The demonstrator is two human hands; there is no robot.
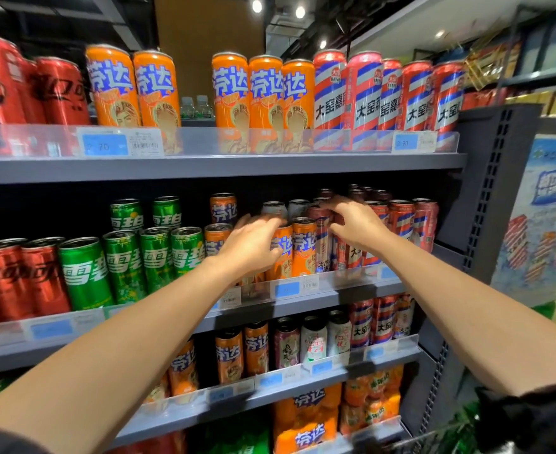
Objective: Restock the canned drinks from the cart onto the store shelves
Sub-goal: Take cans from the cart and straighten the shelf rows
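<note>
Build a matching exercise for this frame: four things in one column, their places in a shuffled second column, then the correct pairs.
Things:
1. left hand
2. right hand
3. green cans
4. white can

Places:
A. third shelf down, right of a dark purple can
B. on an orange can, middle shelf
C. middle shelf, left of the orange cans
D. at the red, white and blue striped cans, middle shelf

Pairs: 1-B, 2-D, 3-C, 4-A

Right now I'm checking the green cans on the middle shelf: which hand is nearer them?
Left. The left hand is over the orange cans beside the green cans; the right hand is farther right.
</note>
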